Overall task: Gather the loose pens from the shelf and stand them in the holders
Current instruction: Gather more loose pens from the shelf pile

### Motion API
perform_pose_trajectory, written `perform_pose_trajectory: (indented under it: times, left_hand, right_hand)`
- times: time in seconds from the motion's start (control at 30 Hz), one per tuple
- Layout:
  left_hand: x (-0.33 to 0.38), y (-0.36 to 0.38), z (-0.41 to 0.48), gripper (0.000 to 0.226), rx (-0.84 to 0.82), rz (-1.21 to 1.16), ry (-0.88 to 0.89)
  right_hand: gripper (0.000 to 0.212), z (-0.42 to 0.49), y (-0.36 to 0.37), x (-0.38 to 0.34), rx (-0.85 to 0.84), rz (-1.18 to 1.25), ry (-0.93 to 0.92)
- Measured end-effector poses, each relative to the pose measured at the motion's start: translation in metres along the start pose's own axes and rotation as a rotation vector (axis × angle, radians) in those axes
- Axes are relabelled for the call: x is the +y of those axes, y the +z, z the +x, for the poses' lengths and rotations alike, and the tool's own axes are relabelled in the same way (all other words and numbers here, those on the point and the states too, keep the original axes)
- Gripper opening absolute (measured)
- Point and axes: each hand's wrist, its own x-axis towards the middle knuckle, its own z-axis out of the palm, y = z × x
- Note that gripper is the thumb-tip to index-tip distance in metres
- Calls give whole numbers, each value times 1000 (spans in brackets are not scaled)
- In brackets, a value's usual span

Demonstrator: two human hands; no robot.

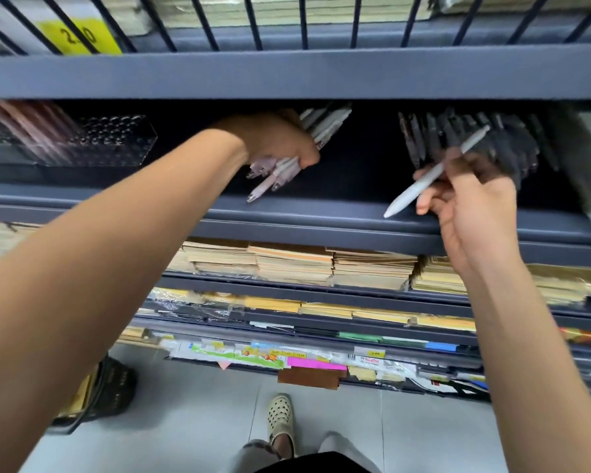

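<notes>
Two bare hands reach into a dark blue shelf (287, 216), seen from above.

The left hand (280, 141), above the shelf's front lip towards the middle, is curled tight around a bundle of pale pens (284, 170). At least five tips poke out below the fist; blur prevents an exact count.

The right hand (471, 203), over the lip further right, pinches one white pen (434, 175) between thumb and fingers. The pen slants, its tip low near the lip and its cap end high.

Behind that hand, deeper in the shelf, stands a dense row of dark pens (512, 145), too many and too blurred to count. The hand covers their lower ends, so what they stand in cannot be told.

At the shelf's far left sits one clear holder (116, 141) dotted with holes, with pinkish pens beside it.

The shelf board above (287, 73) overhangs and hides the tops of the pens. Below the lip lie stacks of tan notebooks (294, 264). Lower still, one pale shoe (280, 413) stands on a grey floor.
</notes>
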Motion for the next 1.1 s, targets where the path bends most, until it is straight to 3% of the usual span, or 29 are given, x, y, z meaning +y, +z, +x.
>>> perform_pose_trajectory:
  times: [0.17, 0.23, 0.33, 0.57, 0.63, 0.87, 1.0, 1.1]
  left_hand:
    - [-6, 11, -31, 25, -35, -465, -33]
    - [-17, 18, -55, 27, -21, -671, -33]
    - [-38, 39, -94, 10, 56, -1010, -50]
    - [-94, 98, -181, 34, 284, -1526, -94]
    - [-113, 113, -204, 28, 352, -1640, -99]
    - [-185, 122, -267, 46, 578, -1770, -187]
    - [-237, 105, -299, 31, 645, -1757, -184]
    - [-279, 85, -322, 35, 686, -1747, -207]
  right_hand:
    - [53, -12, 5, -3, -7, -104, 43]
    - [46, -21, 9, 0, -45, -154, 55]
    - [27, -40, 16, 10, -177, -239, 77]
    - [34, -85, 45, 38, -424, -300, 177]
    - [27, -97, 59, 46, -484, -349, 184]
    - [28, -140, 145, 78, -643, -360, 222]
    - [26, -168, 211, 101, -673, -354, 260]
    - [23, -186, 265, 119, -675, -307, 303]
